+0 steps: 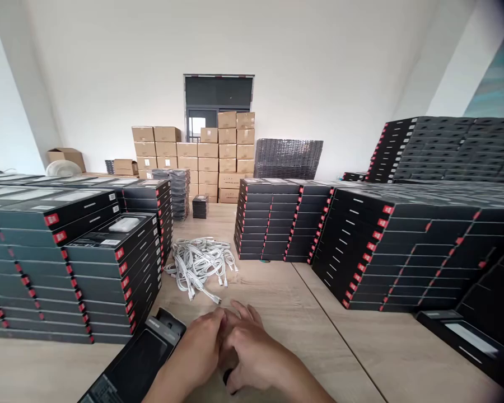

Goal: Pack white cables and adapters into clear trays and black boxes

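Note:
My left hand (204, 338) and my right hand (254, 347) meet low over the table, their fingertips overlapping. The fingers of my left hand are closed, and whatever they grip is hidden. My right hand is curled, its upper fingers partly raised. Beside its thumb shows a small black piece (227, 376), mostly covered and too hidden to name. Against my left forearm lies an open black box (140, 361) with a dark insert, its end flap raised. Just beyond my hands rests a loose pile of white cables (201, 260).
Tall stacks of black boxes with red tabs (109, 280) stand at left, with more black stacks (277, 224) ahead and to the right. A single black box (462, 341) lies at far right. Brown cartons (208, 162) are piled against the back wall. A seam runs across the table.

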Action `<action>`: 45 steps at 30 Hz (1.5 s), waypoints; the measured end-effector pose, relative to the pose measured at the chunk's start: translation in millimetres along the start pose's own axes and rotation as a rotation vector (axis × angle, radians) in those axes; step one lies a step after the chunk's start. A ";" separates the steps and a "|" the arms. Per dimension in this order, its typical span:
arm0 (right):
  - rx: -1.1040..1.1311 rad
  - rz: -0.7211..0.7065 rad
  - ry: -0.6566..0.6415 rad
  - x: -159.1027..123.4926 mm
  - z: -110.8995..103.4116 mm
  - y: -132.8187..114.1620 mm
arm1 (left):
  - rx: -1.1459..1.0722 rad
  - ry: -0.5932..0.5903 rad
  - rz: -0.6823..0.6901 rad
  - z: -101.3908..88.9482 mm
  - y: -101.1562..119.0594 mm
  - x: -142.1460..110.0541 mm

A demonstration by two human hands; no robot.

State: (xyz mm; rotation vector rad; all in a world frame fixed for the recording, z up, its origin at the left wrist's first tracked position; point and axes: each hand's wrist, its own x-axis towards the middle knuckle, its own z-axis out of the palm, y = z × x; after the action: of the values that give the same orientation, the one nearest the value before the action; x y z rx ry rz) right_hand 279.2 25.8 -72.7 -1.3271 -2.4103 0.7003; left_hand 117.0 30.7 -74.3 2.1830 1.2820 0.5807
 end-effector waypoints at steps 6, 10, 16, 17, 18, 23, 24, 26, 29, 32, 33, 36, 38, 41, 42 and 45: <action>-0.156 -0.053 0.005 14.5 -4.4 -12.4 | -0.083 0.016 -0.044 -6.1 -6.3 1.8; -0.111 -0.015 0.076 12.3 0.2 -12.3 | -0.112 0.039 -0.055 -10.7 -9.8 2.4; -0.014 0.016 -0.019 16.7 -11.3 7.9 | -0.125 0.110 -0.116 -17.1 -13.9 3.9; 0.079 0.017 -0.046 23.4 -18.6 8.6 | -0.125 0.122 -0.126 -17.8 -14.5 4.2; 0.161 0.018 -0.043 32.5 -25.1 7.9 | -0.126 0.130 -0.132 -18.3 -14.9 4.3; 0.133 0.096 0.235 96.9 -21.4 -1.9 | -0.139 0.138 -0.149 -19.8 -15.8 4.3; 0.105 0.103 0.261 107.3 -15.7 -2.4 | -0.148 0.144 -0.154 -20.8 -15.9 4.4; 0.065 0.097 0.286 119.6 -8.6 -1.2 | -0.177 0.174 -0.166 -24.4 -16.1 5.0; 0.019 0.062 0.312 114.3 -21.0 2.8 | -0.246 0.266 -0.208 -33.7 -16.3 6.5; -0.014 -0.012 0.338 89.6 -54.5 0.6 | -0.440 0.516 -0.288 -41.8 -16.0 8.4; -0.027 -0.070 0.355 80.2 -65.1 -2.9 | -0.552 0.576 -0.315 -42.9 -15.8 9.2; -0.086 -0.276 0.433 57.0 -81.9 -16.9 | -0.994 0.434 -0.386 -40.5 -14.5 12.3; -0.107 -0.343 0.499 49.1 -81.1 -23.7 | -1.323 0.201 -0.373 -37.6 -13.1 14.1; -0.034 -0.315 0.692 47.7 -74.3 -23.5 | -1.681 0.146 -0.233 -37.2 -10.1 14.6; 0.034 -0.262 0.779 48.7 -72.6 -21.2 | -1.731 0.203 -0.183 -38.0 -8.7 14.3; 0.409 -0.029 0.843 50.7 -69.9 -13.7 | -1.707 0.373 -0.107 -38.7 -4.2 14.5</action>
State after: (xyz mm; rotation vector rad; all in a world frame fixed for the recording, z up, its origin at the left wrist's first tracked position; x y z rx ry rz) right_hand 276.2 81.4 -5.4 -1.1030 -1.5162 0.4533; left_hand 97.5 54.2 -46.1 0.5769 0.5003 1.3617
